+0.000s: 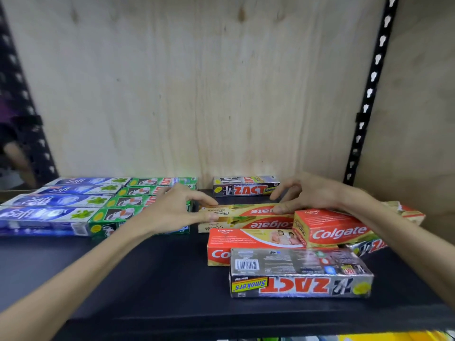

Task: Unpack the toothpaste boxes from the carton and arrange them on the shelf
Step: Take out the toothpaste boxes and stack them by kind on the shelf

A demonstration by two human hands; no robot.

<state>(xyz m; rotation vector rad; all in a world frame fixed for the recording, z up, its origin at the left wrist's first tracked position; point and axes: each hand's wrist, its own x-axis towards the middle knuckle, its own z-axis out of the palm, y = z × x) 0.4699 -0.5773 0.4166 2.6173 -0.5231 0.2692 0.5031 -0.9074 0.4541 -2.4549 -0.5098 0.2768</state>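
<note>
On the black shelf [147,271], blue Safi boxes [49,212] and green boxes [133,203] lie in neat rows at the left. A silver Zact box [246,187] lies alone at the back. My left hand [172,210] and my right hand [307,193] hold the two ends of a beige-and-red Colgate box [243,210], thumb and fingers pinching each end. A matching Colgate box [248,223] lies just in front of it. Red Colgate boxes [337,230] and a second Zact box [300,274] lie loosely at the front right. No carton is in view.
A plywood panel [221,94] closes the back of the shelf. A black perforated upright [369,94] stands at the right, another at the left [27,119]. A person's leg [17,153] shows beyond the left upright. The front left of the shelf is bare.
</note>
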